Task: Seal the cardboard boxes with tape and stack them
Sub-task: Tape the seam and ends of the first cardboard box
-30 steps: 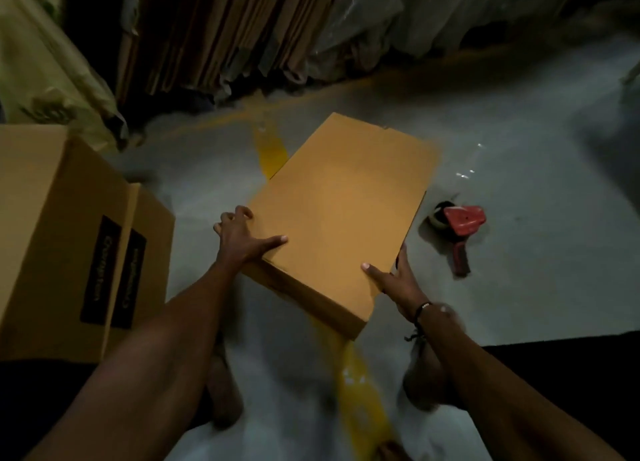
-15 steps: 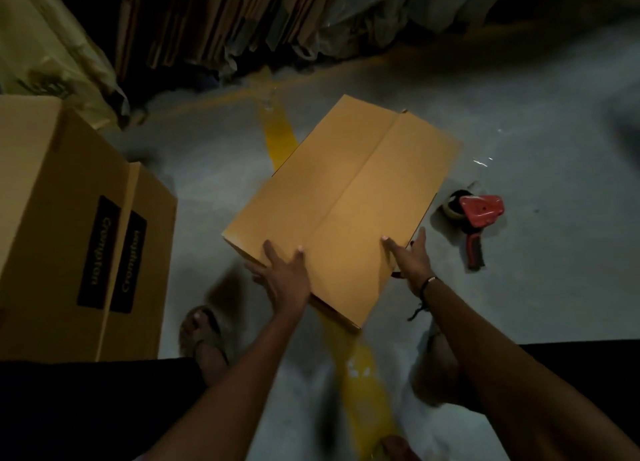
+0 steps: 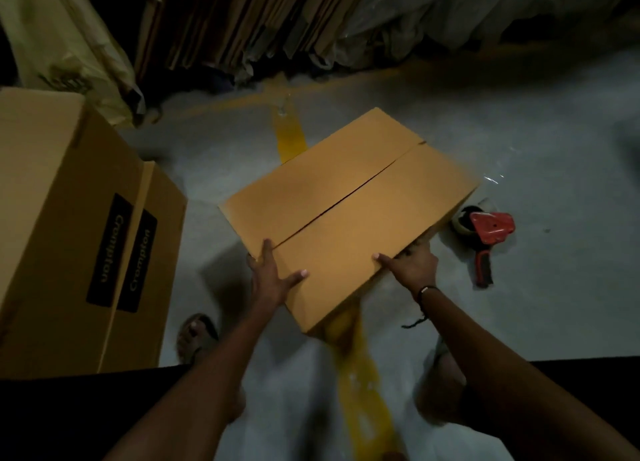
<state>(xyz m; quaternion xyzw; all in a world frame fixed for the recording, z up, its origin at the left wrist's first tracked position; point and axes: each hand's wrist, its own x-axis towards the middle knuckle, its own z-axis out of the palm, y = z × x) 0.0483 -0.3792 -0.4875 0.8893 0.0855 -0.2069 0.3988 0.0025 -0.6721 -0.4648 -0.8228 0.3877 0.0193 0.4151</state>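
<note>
A cardboard box (image 3: 349,214) sits at the middle of the grey floor (image 3: 540,308), lying across a yellow floor stripe (image 3: 290,138), its two top flaps closed with an untaped seam running along its length. The left hand (image 3: 273,277) presses flat on the near corner of the box top, fingers (image 3: 266,252) straight and spread, thumb stretched along the flap. The right hand (image 3: 412,264) grips the box's near right edge, thumb on top and fingers curled down over the side. A red tape dispenser (image 3: 485,238) lies on the floor just beside the box's right side, handle pointing toward the person. Toward the floor's left edge stand two taller printed boxes (image 3: 69,225), side by side and touching. A sandalled foot (image 3: 195,336) shows near them. Flattened cardboard sheets (image 3: 242,20) lean along the far edge.
</note>
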